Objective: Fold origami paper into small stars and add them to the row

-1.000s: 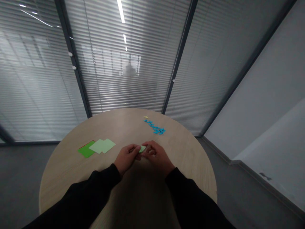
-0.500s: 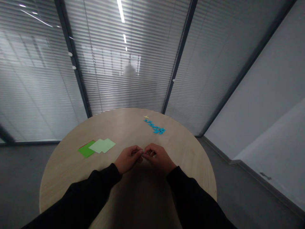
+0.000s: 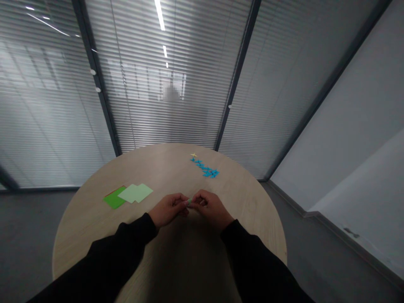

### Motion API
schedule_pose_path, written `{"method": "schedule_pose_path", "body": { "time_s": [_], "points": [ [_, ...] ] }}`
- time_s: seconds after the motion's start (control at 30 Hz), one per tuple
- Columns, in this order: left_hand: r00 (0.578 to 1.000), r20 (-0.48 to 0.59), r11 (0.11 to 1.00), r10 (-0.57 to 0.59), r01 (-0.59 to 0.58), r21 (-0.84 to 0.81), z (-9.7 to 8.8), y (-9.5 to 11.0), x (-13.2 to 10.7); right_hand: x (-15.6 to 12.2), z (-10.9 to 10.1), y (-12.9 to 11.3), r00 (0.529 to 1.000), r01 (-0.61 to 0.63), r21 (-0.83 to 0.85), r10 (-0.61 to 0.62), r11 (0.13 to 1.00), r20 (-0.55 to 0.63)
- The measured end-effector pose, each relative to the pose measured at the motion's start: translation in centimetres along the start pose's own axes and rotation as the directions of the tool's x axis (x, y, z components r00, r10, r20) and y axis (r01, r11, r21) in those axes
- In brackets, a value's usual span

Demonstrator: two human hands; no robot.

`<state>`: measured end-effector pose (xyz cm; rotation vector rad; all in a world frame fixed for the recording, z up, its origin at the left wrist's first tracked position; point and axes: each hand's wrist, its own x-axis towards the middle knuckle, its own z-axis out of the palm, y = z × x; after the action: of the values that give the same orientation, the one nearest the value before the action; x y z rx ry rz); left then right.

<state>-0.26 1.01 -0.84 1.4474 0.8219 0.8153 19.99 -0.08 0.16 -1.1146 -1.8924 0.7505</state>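
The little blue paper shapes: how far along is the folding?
Plenty looks done: a trail of small folded blue shapes lies on the table, with a yellow star at its end. In hand: a small pale green paper piece, pinched between the left hand and right hand. Left: two pale green squares and a darker green sheet, lying flat.

The left hand and right hand are pinching together, their fingers meeting centrally, while black-sleeved forearms are angling inward from the near side.
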Motion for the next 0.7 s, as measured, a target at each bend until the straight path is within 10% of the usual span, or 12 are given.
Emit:
{"method": "schedule_pose_path", "body": {
  "time_s": [0.7],
  "points": [
    [0.999,0.01,0.973,0.047,-0.048,0.224,0.33,0.46,-0.17,-0.01,-0.96,-0.44,0.939,0.303,-0.176,-0.262,0.936,0.224]
  ]
}}
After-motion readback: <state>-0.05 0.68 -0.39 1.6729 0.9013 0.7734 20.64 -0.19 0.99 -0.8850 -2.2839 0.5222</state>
